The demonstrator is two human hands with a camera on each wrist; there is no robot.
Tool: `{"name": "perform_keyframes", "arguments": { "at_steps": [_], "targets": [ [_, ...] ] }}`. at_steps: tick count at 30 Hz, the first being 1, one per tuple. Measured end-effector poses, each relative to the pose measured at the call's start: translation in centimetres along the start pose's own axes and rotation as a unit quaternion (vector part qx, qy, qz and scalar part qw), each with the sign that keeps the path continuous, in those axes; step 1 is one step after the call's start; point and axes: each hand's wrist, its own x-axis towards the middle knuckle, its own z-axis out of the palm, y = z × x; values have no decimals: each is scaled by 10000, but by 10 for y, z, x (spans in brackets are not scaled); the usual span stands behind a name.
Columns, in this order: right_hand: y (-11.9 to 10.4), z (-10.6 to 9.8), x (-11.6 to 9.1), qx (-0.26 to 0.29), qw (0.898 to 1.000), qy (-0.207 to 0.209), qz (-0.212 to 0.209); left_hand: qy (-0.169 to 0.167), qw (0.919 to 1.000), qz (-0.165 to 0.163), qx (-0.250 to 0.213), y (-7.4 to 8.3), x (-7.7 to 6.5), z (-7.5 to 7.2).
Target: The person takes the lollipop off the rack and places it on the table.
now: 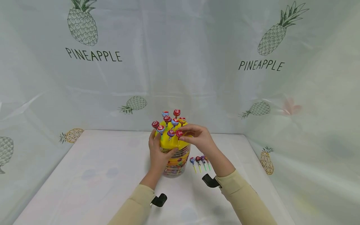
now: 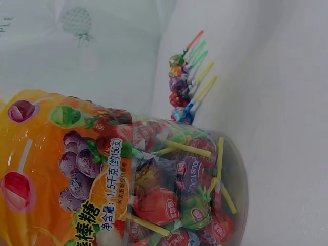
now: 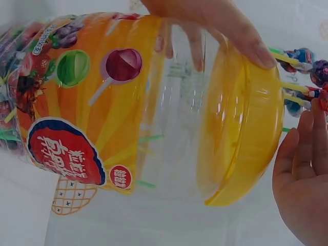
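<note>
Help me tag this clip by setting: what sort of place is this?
Probably a makeshift indoor filming booth: a pineapple-print curtain hangs behind and on both sides of a white tabletop, where a lollipop tub stands.

Through the head camera I'm seeing a white table [image 1: 84,187] and, hanging behind it, a pale curtain [image 1: 180,56] showing printed pineapples [image 1: 82,26] and lettering [image 1: 93,55].

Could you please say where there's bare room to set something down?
Bare table lies left of the left forearm, and between the right forearm and table's right edge. The yellow lid is crowded with standing lollipops; loose lollipops lie right of the candy jar.
</note>
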Motion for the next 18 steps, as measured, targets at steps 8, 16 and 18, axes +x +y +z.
{"name": "perform_keyframes", "arguments": {
  "at_steps": [8,16,18],
  "targets": [
    [-8,-5,-2,279,9994,202,89,45,9999,-8,-123,1,-1,1],
    [4,-32,-15,516,9985,127,-98,64,9999,26,-128,-3,-1,3],
    [12,-40,-19,527,9986,19,-61,73,9999,41,-137,-3,-2,4]
  ]
}}
